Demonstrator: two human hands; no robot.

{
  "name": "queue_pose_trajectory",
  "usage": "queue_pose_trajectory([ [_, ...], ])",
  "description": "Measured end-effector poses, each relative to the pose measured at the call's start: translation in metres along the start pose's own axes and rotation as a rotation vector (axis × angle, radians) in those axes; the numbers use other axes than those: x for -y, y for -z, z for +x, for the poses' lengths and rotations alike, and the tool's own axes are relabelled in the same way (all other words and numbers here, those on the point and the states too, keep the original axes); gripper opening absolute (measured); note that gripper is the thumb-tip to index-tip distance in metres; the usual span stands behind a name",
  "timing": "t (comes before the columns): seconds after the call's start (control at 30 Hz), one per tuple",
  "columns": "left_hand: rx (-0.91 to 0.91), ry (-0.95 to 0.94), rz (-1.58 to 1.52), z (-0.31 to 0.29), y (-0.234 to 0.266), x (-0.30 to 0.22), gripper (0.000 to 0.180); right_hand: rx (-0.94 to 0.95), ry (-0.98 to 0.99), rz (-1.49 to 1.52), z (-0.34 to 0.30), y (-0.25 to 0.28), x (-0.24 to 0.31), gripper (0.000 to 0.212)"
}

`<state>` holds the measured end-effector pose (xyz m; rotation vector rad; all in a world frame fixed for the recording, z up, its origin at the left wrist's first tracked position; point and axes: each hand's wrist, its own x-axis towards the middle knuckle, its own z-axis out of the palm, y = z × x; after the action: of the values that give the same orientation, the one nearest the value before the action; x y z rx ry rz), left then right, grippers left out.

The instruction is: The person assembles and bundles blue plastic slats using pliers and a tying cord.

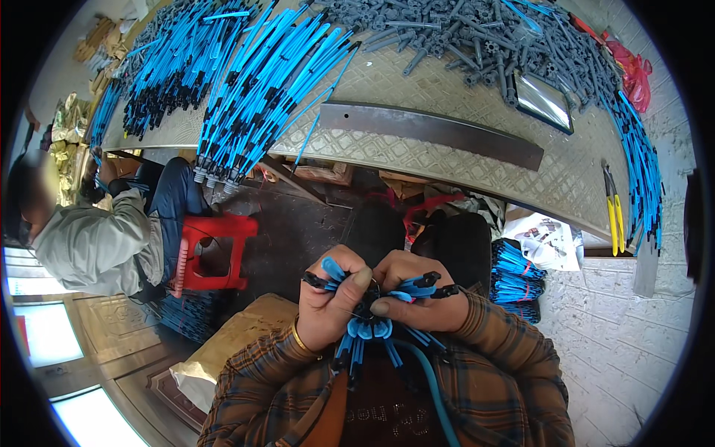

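A cluster of blue strips [380, 328] is held above the lap, near the front of a plaid sleeve-and-jacket garment [495, 357] and well apart from the table [380, 71]. Its dark middle [365, 302] is turned up toward the camera, and from it the strips are spread outward like spokes. By the lower group, the direction of the wearer's body is pointed to, with the outermost strips splayed to left and right; one broad blue end is tilted up and leftward beside the left thumb, while black-tipped ends are pointed left past the left hand [328, 302] and right across the right hand [428, 298]. A single long axis for the whole cluster cannot be told, as it is seen nearly end-on and is partly covered by fingers. The left hand is closed on the cluster, its thumb and forefinger brought together beside the middle. By the right hand, also closed, the opposite side is gripped, the thumb laid low against the middle. A thin wire [358, 316] is seen at the left of the middle; by which fingers it is held cannot be told. On the table, a larger blue bundle [275, 82] is laid slantwise, its lower ends extended over the near edge.
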<state>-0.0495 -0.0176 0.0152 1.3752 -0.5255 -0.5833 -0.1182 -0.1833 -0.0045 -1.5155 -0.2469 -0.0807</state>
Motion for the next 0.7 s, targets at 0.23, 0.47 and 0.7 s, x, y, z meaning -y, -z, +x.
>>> queue_pose_trajectory([
  [0.23,-0.080,-0.033,-0.024,-0.001,-0.002,0.000,0.006,-0.028,-0.101,0.114,0.005,-0.006,0.004,0.023],
  [0.47,-0.102,-0.026,-0.063,-0.007,-0.003,0.002,0.006,-0.065,-0.090,0.168,0.001,-0.014,0.008,0.015],
  [0.7,0.076,0.040,-0.033,-0.006,0.012,-0.001,0.009,-0.029,-0.069,0.136,-0.002,-0.008,0.005,0.012],
])
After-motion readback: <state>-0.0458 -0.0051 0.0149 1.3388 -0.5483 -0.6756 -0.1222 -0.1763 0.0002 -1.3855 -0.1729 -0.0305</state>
